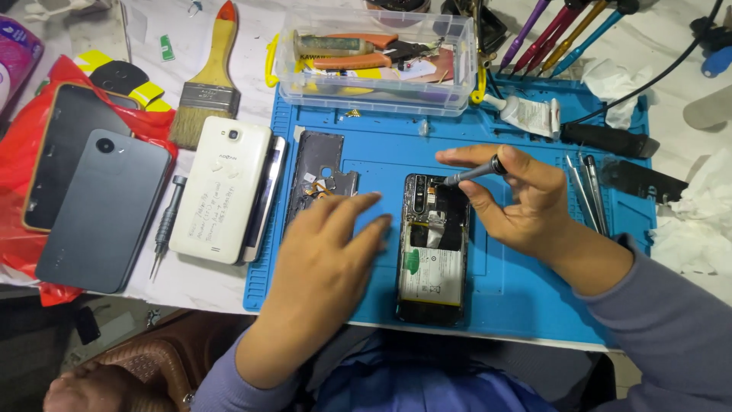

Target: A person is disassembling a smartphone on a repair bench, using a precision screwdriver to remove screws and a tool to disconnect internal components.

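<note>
An opened phone point(432, 252) with its back removed lies upright on a blue work mat point(526, 290), battery and circuit board exposed. My right hand point(518, 194) grips a small grey screwdriver point(473, 173), its tip down on the top of the phone's board. My left hand point(332, 252) rests flat on the mat just left of the phone, fingers apart and fingertips near the phone's edge, holding nothing. A dark plastic inner frame piece point(316, 179) lies beyond my left hand.
A white phone point(221, 191) stacked on another, two dark phones point(103, 206) on a red bag, a spare screwdriver point(166, 225) and a paintbrush point(207, 80) lie left. A clear box point(377, 72) with pliers sits behind. Tweezers point(591, 194) lie right.
</note>
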